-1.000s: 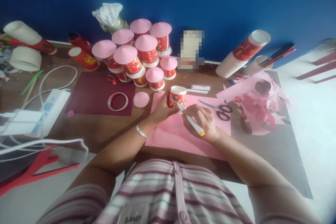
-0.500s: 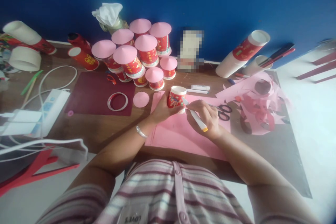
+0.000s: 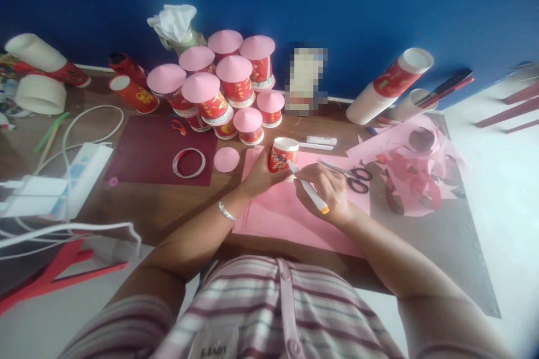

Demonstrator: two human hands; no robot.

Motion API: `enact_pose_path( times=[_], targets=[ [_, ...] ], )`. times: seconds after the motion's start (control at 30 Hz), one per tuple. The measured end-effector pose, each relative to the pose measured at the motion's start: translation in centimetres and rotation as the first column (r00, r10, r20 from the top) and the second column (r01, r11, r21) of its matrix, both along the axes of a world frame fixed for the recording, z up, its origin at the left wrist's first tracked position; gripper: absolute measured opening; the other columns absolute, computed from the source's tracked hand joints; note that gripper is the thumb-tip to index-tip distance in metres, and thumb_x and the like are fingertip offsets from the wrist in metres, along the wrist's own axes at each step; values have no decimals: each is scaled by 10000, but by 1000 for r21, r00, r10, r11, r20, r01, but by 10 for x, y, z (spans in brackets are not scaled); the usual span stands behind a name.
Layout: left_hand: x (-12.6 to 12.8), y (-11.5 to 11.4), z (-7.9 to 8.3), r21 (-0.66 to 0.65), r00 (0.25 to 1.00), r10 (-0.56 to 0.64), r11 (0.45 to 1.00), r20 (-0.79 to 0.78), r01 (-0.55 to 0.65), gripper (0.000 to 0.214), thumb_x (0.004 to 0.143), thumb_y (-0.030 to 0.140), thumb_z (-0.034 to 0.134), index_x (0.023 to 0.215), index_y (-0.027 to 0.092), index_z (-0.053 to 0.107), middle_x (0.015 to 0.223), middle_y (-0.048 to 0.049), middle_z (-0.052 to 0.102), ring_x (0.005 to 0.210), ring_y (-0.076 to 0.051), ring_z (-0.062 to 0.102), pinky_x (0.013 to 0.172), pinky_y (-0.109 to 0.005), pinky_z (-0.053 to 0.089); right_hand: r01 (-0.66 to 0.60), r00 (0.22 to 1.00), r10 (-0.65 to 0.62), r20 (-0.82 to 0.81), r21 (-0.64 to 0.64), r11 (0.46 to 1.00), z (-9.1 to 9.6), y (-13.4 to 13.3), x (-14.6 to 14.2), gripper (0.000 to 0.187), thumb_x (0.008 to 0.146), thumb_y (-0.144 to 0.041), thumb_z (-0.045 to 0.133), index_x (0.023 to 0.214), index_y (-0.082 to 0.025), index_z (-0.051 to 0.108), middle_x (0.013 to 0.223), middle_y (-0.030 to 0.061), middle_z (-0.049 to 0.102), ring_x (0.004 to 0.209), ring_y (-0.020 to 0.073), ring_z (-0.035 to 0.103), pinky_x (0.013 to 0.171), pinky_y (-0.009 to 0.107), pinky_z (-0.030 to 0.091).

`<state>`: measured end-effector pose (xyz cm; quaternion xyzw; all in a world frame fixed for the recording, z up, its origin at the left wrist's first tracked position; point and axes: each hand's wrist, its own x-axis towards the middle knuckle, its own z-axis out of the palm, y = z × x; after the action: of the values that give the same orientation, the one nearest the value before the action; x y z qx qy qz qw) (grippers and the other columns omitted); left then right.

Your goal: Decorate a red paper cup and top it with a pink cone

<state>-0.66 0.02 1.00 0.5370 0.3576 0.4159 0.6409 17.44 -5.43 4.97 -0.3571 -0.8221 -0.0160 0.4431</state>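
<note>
A red patterned paper cup (image 3: 283,156) with a white rim stands over the pink paper, mouth upward. My left hand (image 3: 263,175) grips it from the left side. In my right hand (image 3: 326,188) is a white marker (image 3: 309,189) with a yellow end, its front end against or close to the cup's lower right side. The exact contact is hidden by my fingers. Pink paper sheets (image 3: 278,216) lie beneath both hands. Just beyond the right hand rest scissors (image 3: 357,179) with dark handles. A pink paper disc (image 3: 226,160) lies left of the cup.
Red cups with pink cone tops (image 3: 201,95) stand in a group behind. Another pen (image 3: 320,139) lies near the wall. Pink paper scraps (image 3: 412,174) and stacked cups (image 3: 389,87) are at right. A tape roll (image 3: 188,163) and a power strip (image 3: 82,179) occupy the left.
My right hand has shifted slightly left and down with the marker, uncovering more of the scissors. The left hand and cup have hardly moved.
</note>
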Motion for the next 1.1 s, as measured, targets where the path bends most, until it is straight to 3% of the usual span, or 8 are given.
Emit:
enact_pose_path(
  times=[0.57,0.83,1.1],
  targets=[
    [1,-1,6,33,997,36,999,-64,-34,693,635,492,919,1134,181,552,1034,-67,659,954,-232,651,812,-354,561,-16,1000,16,-23,5,1000,3,-2,-9,185,915,-64,591,1050,-190,576,805,18,670,636,133,647,554,247,530],
    [-1,-1,-2,143,993,47,989,-106,-32,663,705,509,870,1171,181,532,1096,-89,657,981,-239,648,832,-364,556,-1,999,3,-39,45,999,5,0,-4,226,885,-49,624,1066,-181,589,790,25,683,641,149,668,545,262,545],
    [1,-2,1,154,994,53,987,-98,-38,620,723,513,859,1142,189,537,1023,-63,652,910,-211,648,769,-335,566,43,999,-42,-22,62,997,5,3,0,237,901,-65,615,1095,-198,588,799,27,695,672,168,693,562,280,564]
  ],
)
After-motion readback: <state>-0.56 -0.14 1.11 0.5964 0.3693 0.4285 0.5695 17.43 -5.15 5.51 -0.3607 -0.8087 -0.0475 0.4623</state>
